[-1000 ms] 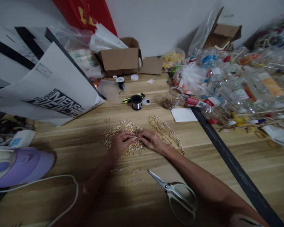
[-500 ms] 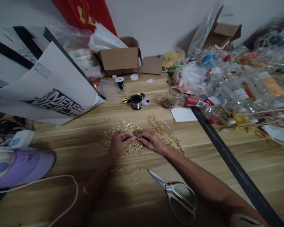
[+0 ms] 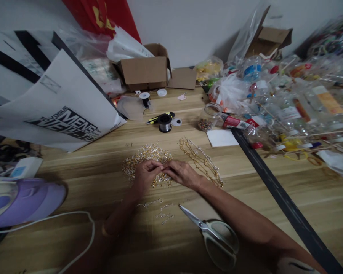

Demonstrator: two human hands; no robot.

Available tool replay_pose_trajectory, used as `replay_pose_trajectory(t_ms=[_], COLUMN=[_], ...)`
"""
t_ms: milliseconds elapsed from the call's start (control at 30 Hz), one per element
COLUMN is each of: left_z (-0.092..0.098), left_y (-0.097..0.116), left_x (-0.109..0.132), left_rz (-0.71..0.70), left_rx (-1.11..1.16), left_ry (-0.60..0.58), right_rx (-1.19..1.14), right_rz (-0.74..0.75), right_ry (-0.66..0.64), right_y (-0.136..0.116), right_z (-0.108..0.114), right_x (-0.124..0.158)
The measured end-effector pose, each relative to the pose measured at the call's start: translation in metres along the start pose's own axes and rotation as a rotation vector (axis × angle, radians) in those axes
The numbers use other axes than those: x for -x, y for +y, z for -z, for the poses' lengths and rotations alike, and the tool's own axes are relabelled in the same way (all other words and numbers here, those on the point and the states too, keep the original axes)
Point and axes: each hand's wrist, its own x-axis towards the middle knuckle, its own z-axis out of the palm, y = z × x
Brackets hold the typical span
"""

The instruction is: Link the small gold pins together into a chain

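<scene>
Over a pile of small gold and silver jewellery pieces (image 3: 153, 151), my left hand (image 3: 145, 173) and my right hand (image 3: 181, 173) meet at the fingertips. Both are closed in a pinch; whatever sits between the fingers is too small to make out. Several gold and silver chains (image 3: 201, 161) lie in rows just right of the pile. Closer to me are a short silver chain with a ring (image 3: 151, 203) and several short chain bits (image 3: 165, 217). A pair of scissors (image 3: 207, 230) with pale handles lies beneath my right forearm, its blades pointing away from me.
Beyond the pile stand a wire spool (image 3: 165, 123), a yellow utility knife (image 3: 154, 121) and a bead jar (image 3: 208, 118). A white bag (image 3: 60, 110) and a purple appliance (image 3: 28, 201) flank the left. Plastic bottles (image 3: 291, 110) crowd the right past a dark strip (image 3: 274, 194).
My hands stay pinched together over the pile. The right hand's fingers have drawn slightly left and closer over the left fingertips.
</scene>
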Motion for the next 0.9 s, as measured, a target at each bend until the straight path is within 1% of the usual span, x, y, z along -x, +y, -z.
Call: replay_pose_trajectory(t_ms=[100, 300, 433, 700, 900], left_z=[0.0000, 0.0006, -0.0001, -0.0017, -0.0017], left_y=[-0.0019, -0.0072, -0.0081, -0.0066, 0.0010], left_x=[0.0003, 0.0014, 0.0016, 0.0020, 0.0026], left_rz=[0.012, -0.024, -0.012, 0.027, 0.064], left_rx=[0.003, -0.048, -0.063, -0.014, 0.016], left_ry=[0.005, -0.003, 0.025, 0.049, 0.078], right_rx=[0.080, 0.230, 0.311, 0.333, 0.312], right_rz=[0.021, 0.065, 0.071, 0.095, 0.065], right_ry=[0.010, 0.030, 0.021, 0.037, 0.044], right_y=[0.0011, 0.0001, -0.0015, -0.0016, 0.0000], right_z=[-0.0005, -0.0009, -0.0014, -0.0010, -0.0021], right_x=[0.0005, 0.0001, -0.0003, 0.0002, 0.0003])
